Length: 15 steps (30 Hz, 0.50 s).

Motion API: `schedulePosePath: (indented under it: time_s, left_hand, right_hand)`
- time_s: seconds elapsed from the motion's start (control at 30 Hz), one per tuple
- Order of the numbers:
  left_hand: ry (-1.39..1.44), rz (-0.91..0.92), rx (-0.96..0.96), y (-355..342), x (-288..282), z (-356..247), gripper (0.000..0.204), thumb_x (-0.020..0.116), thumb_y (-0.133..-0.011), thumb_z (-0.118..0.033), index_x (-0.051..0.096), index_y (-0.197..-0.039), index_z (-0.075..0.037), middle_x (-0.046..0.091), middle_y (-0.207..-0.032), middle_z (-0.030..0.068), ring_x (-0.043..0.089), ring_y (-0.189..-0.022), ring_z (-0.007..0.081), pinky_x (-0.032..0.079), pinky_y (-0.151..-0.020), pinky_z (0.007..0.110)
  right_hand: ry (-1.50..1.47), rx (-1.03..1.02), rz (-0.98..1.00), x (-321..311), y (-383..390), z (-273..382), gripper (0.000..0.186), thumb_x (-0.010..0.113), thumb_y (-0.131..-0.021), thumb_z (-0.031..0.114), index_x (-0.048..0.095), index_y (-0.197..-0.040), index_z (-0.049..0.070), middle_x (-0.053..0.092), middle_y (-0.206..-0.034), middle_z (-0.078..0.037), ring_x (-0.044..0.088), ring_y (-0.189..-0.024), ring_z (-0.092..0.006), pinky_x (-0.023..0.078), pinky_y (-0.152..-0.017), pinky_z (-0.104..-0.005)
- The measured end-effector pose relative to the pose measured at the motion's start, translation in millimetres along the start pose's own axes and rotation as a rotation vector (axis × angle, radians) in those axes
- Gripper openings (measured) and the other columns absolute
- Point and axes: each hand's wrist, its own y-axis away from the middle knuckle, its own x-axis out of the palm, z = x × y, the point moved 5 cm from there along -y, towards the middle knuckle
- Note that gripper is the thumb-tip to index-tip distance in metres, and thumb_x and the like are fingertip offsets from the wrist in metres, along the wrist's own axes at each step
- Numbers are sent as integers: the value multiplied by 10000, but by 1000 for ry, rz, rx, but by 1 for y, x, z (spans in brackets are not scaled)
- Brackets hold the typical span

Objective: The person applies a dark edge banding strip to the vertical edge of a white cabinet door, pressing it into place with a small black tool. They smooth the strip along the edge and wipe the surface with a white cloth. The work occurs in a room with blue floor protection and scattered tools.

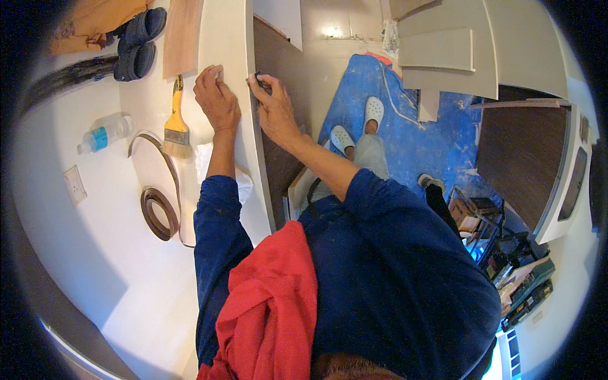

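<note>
- We see our left hand (217, 98) lying flat on the top of the white bench (120, 253), right at its edge, fingers stretched and loose with nothing gripped.
- Our right hand (273, 107) is just beside it, over the bench's edge, with the fingertips pinched shut on a small dark piece (255, 78) pressed to the edge face; we cannot tell what that piece is.
- The two hands are near each other, with the rim of the bench between them.
- A paintbrush (176, 123) with a yellow handle lies on the bench just left of our left forearm, bristles pointing toward us.
- A coil of brown edge banding (158, 212) lies nearer to us on the bench, and a loose length of it curves up toward the brush.
- A clear plastic bottle (104, 132) with a blue label lies on its side, farther left.
- A thin wooden strip (182, 37) lies at the far end of the bench, beside a pair of dark slippers (136, 43).
- A red cloth (269, 310) hangs over our left shoulder.
- Below the bench's edge we see a blue floor sheet (411, 139) and our feet in white clogs (358, 123).
</note>
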Motion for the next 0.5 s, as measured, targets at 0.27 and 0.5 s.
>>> schedulePosePath:
  time_s: [0.27, 0.5]
  left_hand:
    - [-34, -7, -22, 1, 0, 1, 342, 568, -969, -16, 662, -1285, -107, 633, -1357, 128, 555, -1283, 374, 428, -1094, 520]
    - [-9, 9, -27, 2, 1, 1, 366, 570, -966, -14, 652, -1309, -113, 628, -1368, 120, 550, -1297, 365, 424, -1102, 521]
  right_hand:
    - [-21, 12, -25, 2, -2, 7, 670, 626, -864, -56, 608, -1505, 136, 573, -1319, -224, 585, -1147, -417, 500, -1016, -489]
    - [-57, 42, -59, 3, -3, 8, 682, 636, -861, -62, 599, -1517, 120, 573, -1286, -220, 582, -1124, -409, 497, -1009, -483]
